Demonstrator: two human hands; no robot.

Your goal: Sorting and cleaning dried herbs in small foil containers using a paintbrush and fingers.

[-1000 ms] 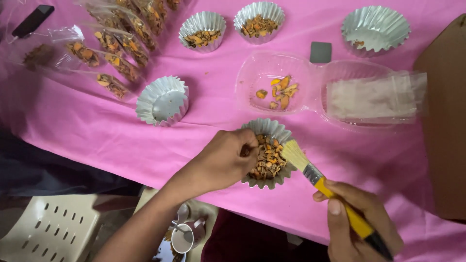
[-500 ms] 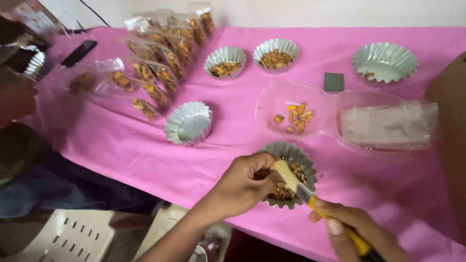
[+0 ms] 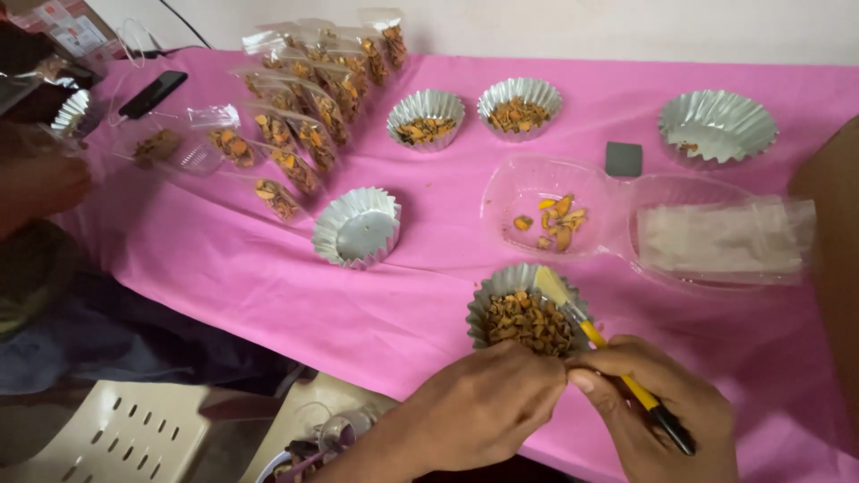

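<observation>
My left hand (image 3: 483, 407) pinches the near rim of a silver foil cup (image 3: 501, 291) filled with small brown-orange pieces (image 3: 528, 322) at the table's front edge. My right hand (image 3: 662, 407) grips a yellow-handled brush (image 3: 617, 362); its pale bristles rest inside the cup on the right side. Both hands touch at the fingertips just below the cup.
On the pink tablecloth (image 3: 429, 295) stand an empty foil cup (image 3: 358, 228), two filled cups (image 3: 426, 119) (image 3: 520, 107), another foil cup (image 3: 716, 125), an open clear clamshell tray (image 3: 546, 210) with a few pieces, small filled bags (image 3: 295, 134), a grey block (image 3: 624, 159). Another person's hand (image 3: 40, 183) is at left.
The view has shifted, so the table appears lower and further right. My left hand slid from the cup's left side to its near rim; the brush stays in the cup.
</observation>
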